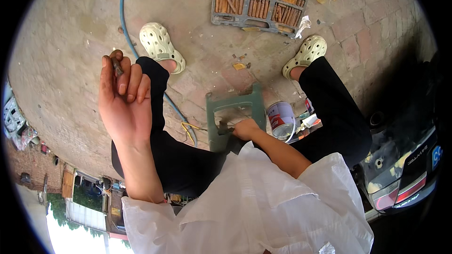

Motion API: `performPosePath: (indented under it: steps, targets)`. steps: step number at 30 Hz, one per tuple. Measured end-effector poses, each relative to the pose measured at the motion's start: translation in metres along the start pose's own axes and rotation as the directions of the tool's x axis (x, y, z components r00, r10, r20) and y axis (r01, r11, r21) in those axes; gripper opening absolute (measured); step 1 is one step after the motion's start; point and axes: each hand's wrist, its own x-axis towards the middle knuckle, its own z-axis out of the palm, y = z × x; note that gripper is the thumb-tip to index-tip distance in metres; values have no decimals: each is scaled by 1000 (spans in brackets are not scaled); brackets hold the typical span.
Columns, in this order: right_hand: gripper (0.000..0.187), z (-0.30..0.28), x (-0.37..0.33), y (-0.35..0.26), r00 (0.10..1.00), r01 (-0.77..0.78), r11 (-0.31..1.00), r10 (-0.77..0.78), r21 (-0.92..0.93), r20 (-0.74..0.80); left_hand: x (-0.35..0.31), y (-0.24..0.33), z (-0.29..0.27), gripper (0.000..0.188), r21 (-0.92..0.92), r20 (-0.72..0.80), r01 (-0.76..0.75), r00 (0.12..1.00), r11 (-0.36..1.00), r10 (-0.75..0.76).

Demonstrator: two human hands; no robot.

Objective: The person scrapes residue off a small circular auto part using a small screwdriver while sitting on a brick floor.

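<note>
My left hand (126, 96) is raised on the left, palm up with its fingers curled. Between thumb and fingers it pinches a small, dark, rusty metal bit (117, 67). Low in the middle, my right hand (246, 129) is closed beside a green plastic stool (257, 106). A dark object (224, 128) shows at its fingertips, over the stool; its kind is unclear. At the far side lies an open grey tool case (245, 19), with several rusty bits (258, 7) in its compartments.
A blue hose (123, 16) runs along the ground on the left, with a yellow cord (192, 126) near it. A paint can (281, 120) with a wire handle stands right of the stool. Farther right is a dark car (400, 169). Crumpled white paper (303, 24) lies beside the case.
</note>
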Motion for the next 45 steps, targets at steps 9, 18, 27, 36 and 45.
performPosePath:
  steps: [9, 18, 27, 36, 45]
  targets:
    - [36, 6, -1, 36, 997, 25, 999, -23, -30, 73, -25, -23, -4, 21, -108, 16, 94, 996, 990, -93]
    - [42, -19, -33, 41, 679, 165, 876, 232, 452, -697, -77, -48, 24, 18, 89, 291, -69, 956, 994, 40]
    - [48, -44, -281, -84, 137, 798, 594, -14, 102, -991, -271, -88, 37, 22, -239, 687, 206, 727, 949, 15]
    - [54, 67, -383, -162, -223, 867, 402, -215, -294, -951, -415, -96, 13, 19, -190, 801, 9, 579, 982, 150]
    - [22, 90, -409, -186, -408, 591, 541, -440, -599, -800, -457, -107, 14, 35, -156, 754, -269, 590, 950, 290]
